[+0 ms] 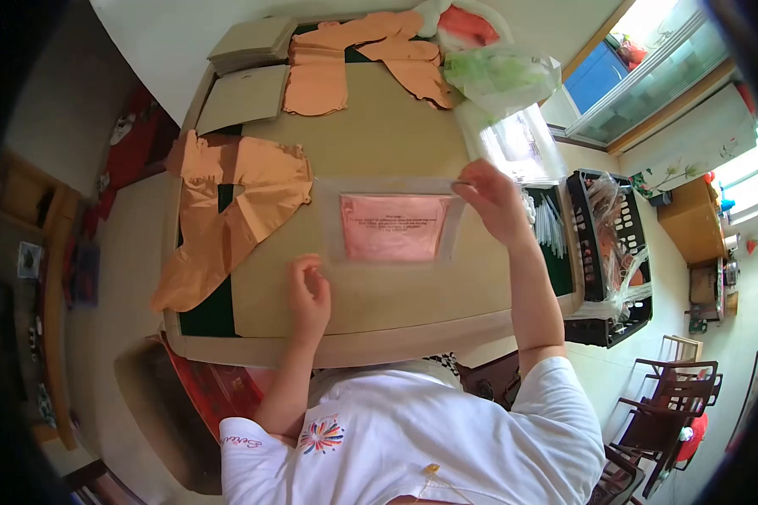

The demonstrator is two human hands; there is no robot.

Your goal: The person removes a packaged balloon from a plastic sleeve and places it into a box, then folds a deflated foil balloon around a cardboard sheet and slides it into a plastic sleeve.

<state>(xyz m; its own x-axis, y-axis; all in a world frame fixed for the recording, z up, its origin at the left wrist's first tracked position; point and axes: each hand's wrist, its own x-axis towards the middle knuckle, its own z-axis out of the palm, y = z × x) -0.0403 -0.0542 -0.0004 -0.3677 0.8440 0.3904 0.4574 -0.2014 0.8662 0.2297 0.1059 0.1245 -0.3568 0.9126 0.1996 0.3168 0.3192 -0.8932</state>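
A clear plastic bag [333, 231] lies in front of me on the tabletop, with a folded pink sheet [387, 240] inside. Several lines of small dark print, too small to read, run across the pink part. At its upper right corner, my right hand [490, 202] pinches the bag's edge between thumb and fingers. My left hand [310, 295] is just off the lower left corner, fingers loosely curved and thumb apart, with nothing in it. Left of the bag is a flat rose-gold foil balloon [248, 189], and another rose-gold foil balloon [316, 84] lies farther back.
Stacked grey-brown cards [242, 97] stand at the back left of the table [387, 316]. Plastic bags with green and red contents [501, 76] sit at the back right. Thin white sticks [549, 223] lie by the right edge, beside a black crate [594, 252] holding clear wrappings.
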